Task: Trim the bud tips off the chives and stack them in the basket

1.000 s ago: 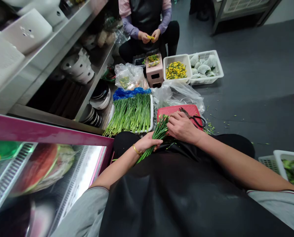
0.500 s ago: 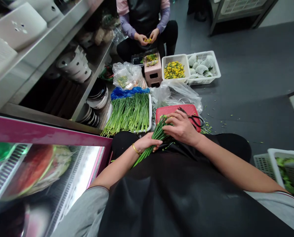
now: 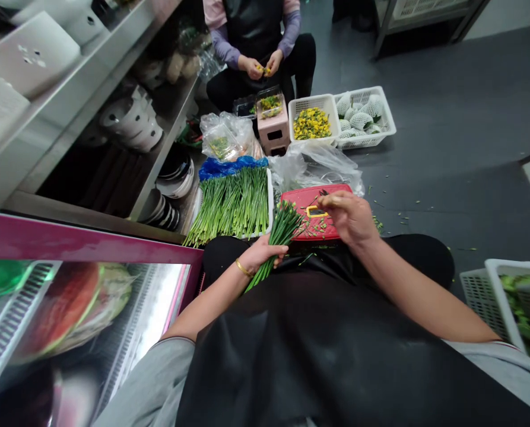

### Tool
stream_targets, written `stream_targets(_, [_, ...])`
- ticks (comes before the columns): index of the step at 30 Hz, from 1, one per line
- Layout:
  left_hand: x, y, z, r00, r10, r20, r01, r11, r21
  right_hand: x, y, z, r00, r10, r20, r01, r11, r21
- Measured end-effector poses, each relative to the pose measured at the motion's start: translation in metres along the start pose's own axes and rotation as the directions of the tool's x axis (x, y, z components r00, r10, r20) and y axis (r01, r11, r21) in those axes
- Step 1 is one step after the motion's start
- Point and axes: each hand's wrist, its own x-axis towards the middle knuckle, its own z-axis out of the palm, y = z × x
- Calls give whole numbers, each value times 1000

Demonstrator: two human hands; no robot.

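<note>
Green stalks (image 3: 235,204) fill one white tray (image 3: 270,198) at our left, too many to count. Just right of it, our left grip (image 3: 263,252) is closed around one bunch (image 3: 283,222) of the same stalks, angled up and away from us. Next comes one red box (image 3: 307,195), scattered with clippings (image 3: 320,227) and bearing one yellow-rimmed slot (image 3: 317,212). Over its right side hangs our right grip (image 3: 352,220), fingers partly curled; one dark tip (image 3: 323,193) shows beside them, but we cannot tell whether it is held. At least two white baskets (image 3: 491,270) stand far right. Half a second ago our right fingers were at the bunch; now they are apart from it, the slot shows, and the black scissor handles are out of sight.
</note>
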Motion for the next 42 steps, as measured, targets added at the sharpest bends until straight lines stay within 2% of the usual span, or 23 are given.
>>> stream_targets(1, [-1,1,0,1000,-7,10,7,1000,-15,-1,-3,-8,996,-18,82,20,999,-29])
stream_targets(3, [-2,2,-1,999,-30,32,31,999,-36,-5,-7,-18,963,-104,249,167,955,-244])
stream_targets(5, [-2,3,-1,997,-45,57,48,997,-56,-10,-5,-17,911,-214,353,374,788,-489])
stream_targets(7, [-3,5,-1,995,-50,90,57,995,-82,-12,2,-8,855,-301,422,515,587,-624])
stream_targets(9, [-4,6,0,992,-47,120,59,993,-101,-13,9,3,820,-327,469,572,478,-667])
stream_targets(10, [-4,6,0,991,-46,128,59,993,-101,-13,12,8,816,-334,472,578,466,-669])
stream_targets(11, [-5,6,0,991,-43,128,55,994,-95,-13,13,13,818,-338,466,576,489,-655])
stream_targets(12, [-6,6,1,992,-37,122,48,995,-84,-14,13,16,827,-334,452,561,548,-621])
stream_targets(14, [-7,7,2,995,-13,96,18,998,-53,-17,11,21,870,-293,398,467,747,-473])
stream_targets(16, [-8,7,3,997,28,73,-26,999,-18,-21,10,21,937,-183,299,262,932,-249])
stream_targets(18, [-10,7,4,996,64,63,-65,998,8,-21,10,13,992,-40,124,45,999,-30])
stream_targets(20, [-11,7,5,995,79,57,-80,997,16,-18,10,-2,999,43,-20,-41,993,108])
stream_targets(21, [-11,7,5,995,80,54,-81,997,18,-16,8,-11,999,40,-22,-37,991,126])
stream_targets(22, [-11,6,5,996,77,53,-78,997,24,-13,5,-18,1000,9,29,-12,995,103])
stream_targets(24, [-10,5,6,996,70,55,-73,996,55,-7,-3,-26,983,-67,169,78,995,-55])
stream_targets(26, [-9,5,6,996,66,56,-71,993,94,-3,-11,-21,971,-86,222,143,956,-256])
stream_targets(28, [-9,5,8,996,59,64,-66,991,112,1,-13,-7,976,-50,212,128,919,-374])
stream_targets(32, [-11,7,8,993,52,104,-58,997,48,0,-2,14,967,33,252,49,948,-313])
stream_targets(37, [-14,5,5,995,46,90,-41,998,-57,-14,9,5,980,20,200,37,960,-278])
stream_targets(40, [-13,4,4,997,31,75,-25,996,-82,-20,7,-2,970,-48,240,143,905,-400])
stream_targets(42, [-11,3,4,998,14,66,-8,996,-90,-20,3,-4,940,-161,300,309,775,-551])
